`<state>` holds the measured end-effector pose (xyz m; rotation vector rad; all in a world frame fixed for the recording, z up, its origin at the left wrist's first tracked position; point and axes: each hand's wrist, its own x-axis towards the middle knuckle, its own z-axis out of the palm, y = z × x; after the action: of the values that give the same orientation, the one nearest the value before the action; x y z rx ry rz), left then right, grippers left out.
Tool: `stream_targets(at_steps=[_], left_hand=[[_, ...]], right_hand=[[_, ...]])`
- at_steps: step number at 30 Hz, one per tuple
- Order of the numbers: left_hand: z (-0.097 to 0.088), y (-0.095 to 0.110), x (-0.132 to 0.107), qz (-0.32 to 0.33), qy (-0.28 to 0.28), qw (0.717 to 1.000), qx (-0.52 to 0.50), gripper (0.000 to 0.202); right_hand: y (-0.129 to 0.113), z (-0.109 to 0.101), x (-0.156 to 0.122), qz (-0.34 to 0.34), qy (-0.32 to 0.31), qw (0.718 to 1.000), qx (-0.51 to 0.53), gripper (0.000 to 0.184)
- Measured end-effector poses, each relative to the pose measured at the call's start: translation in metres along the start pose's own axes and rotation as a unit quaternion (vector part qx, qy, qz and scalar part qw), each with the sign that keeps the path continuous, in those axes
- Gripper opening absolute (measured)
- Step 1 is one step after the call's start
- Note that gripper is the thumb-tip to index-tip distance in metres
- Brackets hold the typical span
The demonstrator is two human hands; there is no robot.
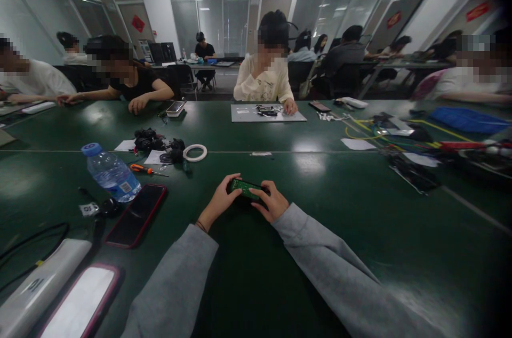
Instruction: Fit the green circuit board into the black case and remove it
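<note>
Where our two hands meet, low over the green table (328, 188), we hold a small green circuit board (245, 187), level and lengthwise between them. Our left hand (221, 200) pinches the board's left end, thumb on top and fingers curled under. Our right hand (273, 202) pinches the right end likewise, so the board spans the gap between the fingertips. Whether the board touches the table we cannot tell.

To the left, well apart, a clear water bottle (111, 171) with a blue cap lies tilted and holds water. It rests just beside a red-edged phone (136, 215) and near an orange-handled screwdriver (146, 169). Farther out lies a white tape ring (194, 159). At far right sits a blue tray (468, 119), whose contents we cannot make out.
</note>
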<state>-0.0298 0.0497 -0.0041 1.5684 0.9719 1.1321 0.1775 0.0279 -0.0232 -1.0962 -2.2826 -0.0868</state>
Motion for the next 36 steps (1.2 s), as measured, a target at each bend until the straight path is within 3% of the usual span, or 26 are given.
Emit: stream_targets(at_steps=[36], left_hand=[[-0.0016, 0.0014, 0.0006, 0.004, -0.007, 1.0, 0.023, 0.042]], right_hand=[[0.001, 0.0034, -0.0003, 0.002, -0.017, 1.0, 0.023, 0.036]])
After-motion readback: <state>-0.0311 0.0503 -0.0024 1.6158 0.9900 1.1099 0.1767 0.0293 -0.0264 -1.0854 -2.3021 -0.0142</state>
